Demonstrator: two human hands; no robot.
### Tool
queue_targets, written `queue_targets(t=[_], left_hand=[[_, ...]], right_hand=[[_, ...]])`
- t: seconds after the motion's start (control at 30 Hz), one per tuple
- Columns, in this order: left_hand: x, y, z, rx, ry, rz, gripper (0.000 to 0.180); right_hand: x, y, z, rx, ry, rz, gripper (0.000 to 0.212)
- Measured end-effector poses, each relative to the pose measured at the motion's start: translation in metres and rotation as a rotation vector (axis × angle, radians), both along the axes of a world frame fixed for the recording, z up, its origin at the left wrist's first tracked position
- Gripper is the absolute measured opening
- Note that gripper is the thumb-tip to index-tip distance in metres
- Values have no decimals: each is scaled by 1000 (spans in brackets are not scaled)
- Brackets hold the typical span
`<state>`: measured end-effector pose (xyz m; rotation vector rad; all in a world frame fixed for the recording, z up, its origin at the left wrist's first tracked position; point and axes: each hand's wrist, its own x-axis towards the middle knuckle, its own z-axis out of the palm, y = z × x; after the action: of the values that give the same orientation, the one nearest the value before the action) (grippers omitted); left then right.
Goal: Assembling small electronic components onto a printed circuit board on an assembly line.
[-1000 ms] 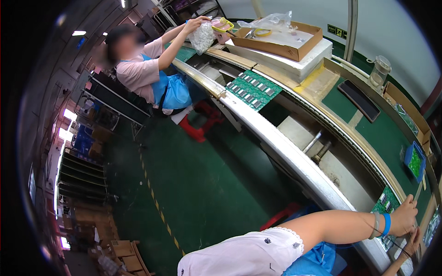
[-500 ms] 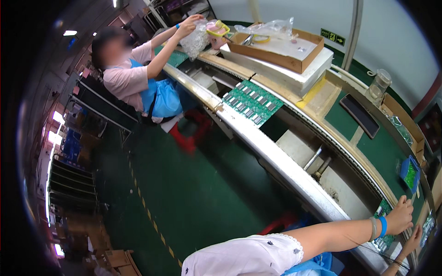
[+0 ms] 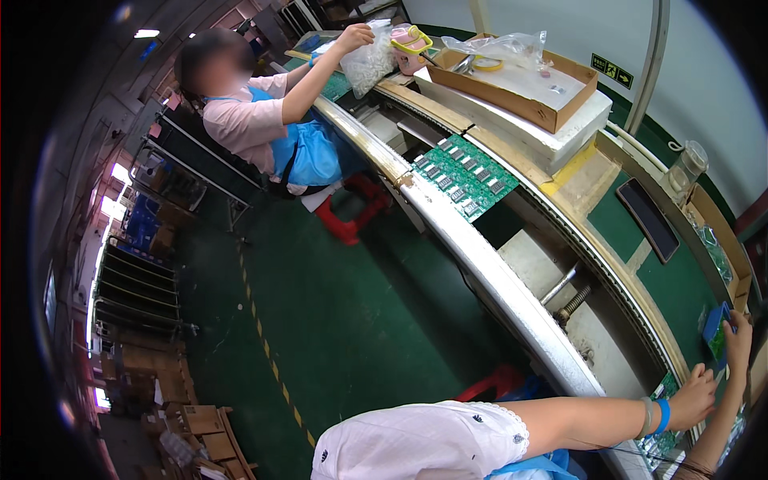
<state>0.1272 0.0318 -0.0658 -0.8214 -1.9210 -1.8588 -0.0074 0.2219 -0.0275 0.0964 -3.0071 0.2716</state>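
- Diagonally across my view runs the conveyor [image 3: 488, 268], its pale rail on my side.
- At the conveyor's farther end, a co-worker [image 3: 256, 120] grips a clear bag [image 3: 370, 68] of white pieces.
- Beyond the conveyor's far rail sits a white foam block [image 3: 574, 138].
- Spanning the conveyor's middle lies one circuit board [image 3: 466, 178]; a second board [image 3: 662, 388], partly hidden, is at the conveyor's near end by my left arm. I judge it best to carry that forearm's weight clear of the second board's parts.
- Past the conveyor's far rail, a dark phone [image 3: 648, 220] lies flat, well apart from my hands.
- Over the conveyor's near end, my left hand [image 3: 691, 400] has its fingers bent and bunched; I cannot tell whether they pinch anything. A loose, steady hold seems right here.
- Beyond the conveyor's far rail, my right hand [image 3: 738, 340] is at the blue tray [image 3: 713, 324], fingers curled at its edge; whether they pinch a piece I cannot tell.
- Inside that tray, past the conveyor, are small green pieces [image 3: 717, 344]. Fingertips should dip in lightly, I think, since leaning on the rim could tip the tray and spill them.
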Motion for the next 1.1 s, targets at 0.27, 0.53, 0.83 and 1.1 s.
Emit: queue_targets(t=[0.27,0.53,0.83,1.1], left_hand=[[-5,6,-2,6,84,78,17],[-16,4,-7,-89,162,147,18],[-18,-7,-7,-156,249,126,15],[-32,-32,3,-412,454,188,15]], right_hand=[[2,-13,-9,-4,26,14,33],[-3,-22,-7,-13,36,-13,22],[16,-55,14,51,98,9,19],[35,-91,24,-229,317,-145,26]])
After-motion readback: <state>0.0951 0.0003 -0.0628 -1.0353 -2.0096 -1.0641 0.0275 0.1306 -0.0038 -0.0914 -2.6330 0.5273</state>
